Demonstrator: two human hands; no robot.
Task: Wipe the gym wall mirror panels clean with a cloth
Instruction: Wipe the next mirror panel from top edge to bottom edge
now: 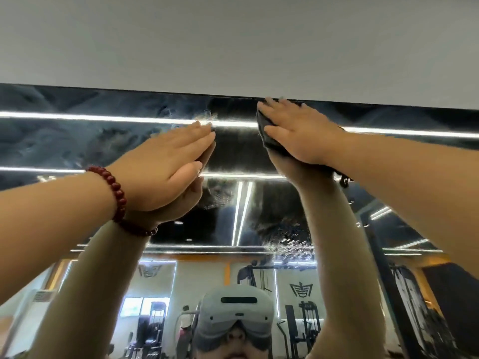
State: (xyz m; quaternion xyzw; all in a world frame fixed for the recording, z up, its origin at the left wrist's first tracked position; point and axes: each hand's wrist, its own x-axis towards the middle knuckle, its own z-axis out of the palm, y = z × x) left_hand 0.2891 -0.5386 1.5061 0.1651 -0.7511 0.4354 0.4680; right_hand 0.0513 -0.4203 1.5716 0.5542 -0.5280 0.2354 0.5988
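1. Pressing flat on the large glossy wall mirror near its top edge, the right hand spreads straight fingers over one dark grey cloth, pinning it to the glass
2. The left hand, fingers straight and holding nothing, touches the glass beside it
3. One dark red beaded bracelet circles the left wrist
4. Reflected wall writing is too blurred to read
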